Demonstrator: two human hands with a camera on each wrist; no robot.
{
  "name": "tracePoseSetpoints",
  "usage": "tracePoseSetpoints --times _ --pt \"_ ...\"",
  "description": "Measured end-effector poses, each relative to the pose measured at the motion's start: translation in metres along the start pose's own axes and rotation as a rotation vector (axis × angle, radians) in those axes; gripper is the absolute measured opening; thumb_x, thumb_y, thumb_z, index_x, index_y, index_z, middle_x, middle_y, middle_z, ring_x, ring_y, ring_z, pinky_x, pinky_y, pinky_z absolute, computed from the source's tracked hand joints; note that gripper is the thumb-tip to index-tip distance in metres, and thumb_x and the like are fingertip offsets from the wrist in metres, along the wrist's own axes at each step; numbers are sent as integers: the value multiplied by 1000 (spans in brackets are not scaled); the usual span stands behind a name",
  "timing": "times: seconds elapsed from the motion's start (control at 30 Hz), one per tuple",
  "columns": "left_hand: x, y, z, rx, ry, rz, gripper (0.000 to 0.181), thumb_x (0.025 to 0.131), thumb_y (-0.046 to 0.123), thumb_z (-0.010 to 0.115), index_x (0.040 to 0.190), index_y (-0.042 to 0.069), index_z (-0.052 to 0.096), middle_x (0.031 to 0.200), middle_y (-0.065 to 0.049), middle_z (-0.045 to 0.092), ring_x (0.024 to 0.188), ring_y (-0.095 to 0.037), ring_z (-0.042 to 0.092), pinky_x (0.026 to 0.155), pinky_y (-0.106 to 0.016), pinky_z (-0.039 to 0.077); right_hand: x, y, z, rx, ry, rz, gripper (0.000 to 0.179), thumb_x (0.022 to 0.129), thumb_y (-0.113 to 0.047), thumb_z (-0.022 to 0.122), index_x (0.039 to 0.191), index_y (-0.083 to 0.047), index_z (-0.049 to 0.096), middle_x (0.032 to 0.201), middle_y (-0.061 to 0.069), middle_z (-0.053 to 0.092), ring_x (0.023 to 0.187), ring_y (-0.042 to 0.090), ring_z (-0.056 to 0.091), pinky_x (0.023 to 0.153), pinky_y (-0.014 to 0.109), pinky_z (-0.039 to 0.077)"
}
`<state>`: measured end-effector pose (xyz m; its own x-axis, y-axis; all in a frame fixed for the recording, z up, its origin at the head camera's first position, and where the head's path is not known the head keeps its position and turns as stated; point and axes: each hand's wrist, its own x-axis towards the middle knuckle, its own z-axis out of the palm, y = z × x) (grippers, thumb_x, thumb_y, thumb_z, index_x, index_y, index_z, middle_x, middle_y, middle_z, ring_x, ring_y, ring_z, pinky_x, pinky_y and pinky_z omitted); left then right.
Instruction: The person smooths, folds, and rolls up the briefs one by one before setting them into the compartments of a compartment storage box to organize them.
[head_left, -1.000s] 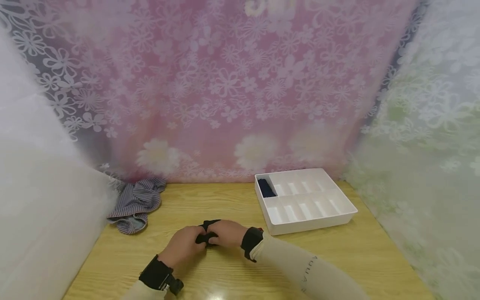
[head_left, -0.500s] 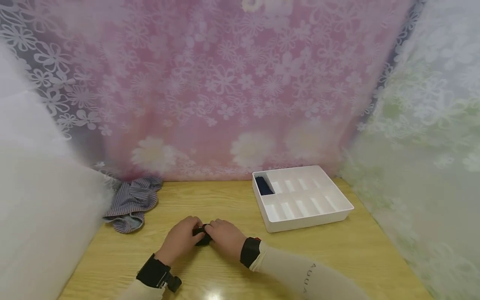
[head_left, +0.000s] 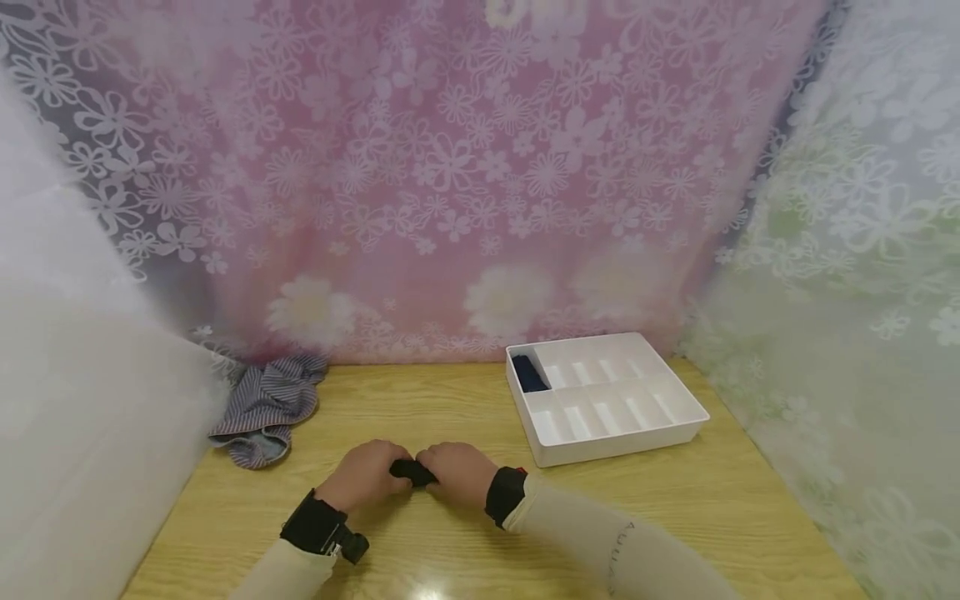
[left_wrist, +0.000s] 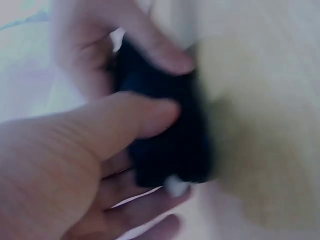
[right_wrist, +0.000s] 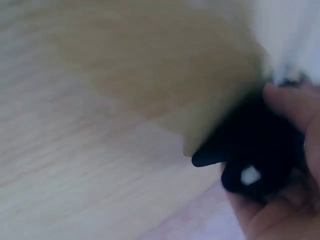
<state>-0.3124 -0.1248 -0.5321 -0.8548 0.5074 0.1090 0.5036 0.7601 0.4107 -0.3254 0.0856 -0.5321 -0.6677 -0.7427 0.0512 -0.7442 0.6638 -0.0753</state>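
Observation:
A small dark folded cloth bundle (head_left: 413, 472) is held between both hands, a little above or on the table; its exact kind is hard to tell. My left hand (head_left: 367, 477) pinches its left end, the thumb lying over the dark fabric in the left wrist view. At the other end, my right hand (head_left: 461, 472) grips it with thumb and fingers. The right wrist view shows the bundle (right_wrist: 260, 145) rolled or folded in layers, with a whitish spot at one end. Both wrist views are blurred.
A white divided tray (head_left: 547, 454) stands at the right rear, with a dark navy folded cloth (head_left: 529, 373) in its back-left compartment. A crumpled striped cloth (head_left: 270, 408) lies at the left rear of the wooden table (head_left: 427, 400). Patterned curtains (head_left: 450, 167) border the table.
The dark cloth has gone from a looser, wider shape to a compact bundle. Both hands have shifted slightly around it, with the fingers re-placed at its ends.

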Motion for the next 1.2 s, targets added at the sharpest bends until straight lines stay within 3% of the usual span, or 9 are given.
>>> tracePoseSetpoints --times 0.17,0.33,0.53,0.67,0.8,0.87,0.97,1.07,1.2 --pt "4 0 -18 -149 -201 8 7 87 19 83 89 22 77 80 12 64 67 -9 53 65 -31 43 -6 -12 1 -82 -3 -4 25 93 -31 79 112 -18 69 97 -7 69 85 4 63 77 21 51" --pt "6 6 -22 -265 -300 -70 6 85 18 81 87 17 76 77 7 64 63 -14 53 60 -31 42 -11 -12 8 -204 23 -31 41 93 -41 77 123 -17 63 109 -4 66 98 9 62 87 25 52" --pt "8 -8 -13 -398 -342 -61 4 88 19 78 89 16 76 77 4 66 61 -14 50 56 -28 40 -21 -13 17 -442 154 -131 41 97 -47 70 124 -17 62 113 -4 63 107 12 61 97 29 49" --pt "7 -17 -6 -557 -347 -65 14 91 23 76 101 13 78 82 1 69 63 -14 51 58 -27 40 -21 -9 9 -385 88 -136 32 97 -42 71 117 -18 64 103 -6 65 94 10 62 85 26 50" --pt "2 -17 -1 -648 -287 -75 40 98 30 73 130 7 68 101 -2 71 79 -16 58 67 -30 47 -23 5 -19 -264 73 -105 28 94 -36 74 112 -16 65 99 -4 67 89 11 62 83 28 51" --pt "-2 -17 -1 -665 -246 -81 53 100 32 70 143 4 57 109 -3 69 90 -19 62 75 -34 50 -23 22 -43 -166 115 -52 27 93 -32 76 110 -13 66 98 -1 68 88 14 63 82 32 52" --pt "-8 -19 -5 -657 -200 -97 63 102 31 68 152 2 44 113 -4 67 100 -21 64 82 -37 51 -23 62 -87 -5 220 112 25 92 -27 76 108 -11 66 97 2 69 86 19 66 79 39 54" --pt "-13 -22 -6 -632 -199 -96 59 101 29 69 149 1 48 110 -4 66 98 -21 64 78 -34 52 -28 118 -118 76 348 349 25 93 -26 75 106 -7 66 94 8 70 82 25 66 75 46 54" --pt "-18 -23 -2 -621 -231 -73 51 101 28 70 142 2 54 107 -4 65 95 -20 64 71 -31 52 -45 183 -125 84 343 707 37 92 -30 75 108 2 67 99 18 72 87 34 68 78 52 57"
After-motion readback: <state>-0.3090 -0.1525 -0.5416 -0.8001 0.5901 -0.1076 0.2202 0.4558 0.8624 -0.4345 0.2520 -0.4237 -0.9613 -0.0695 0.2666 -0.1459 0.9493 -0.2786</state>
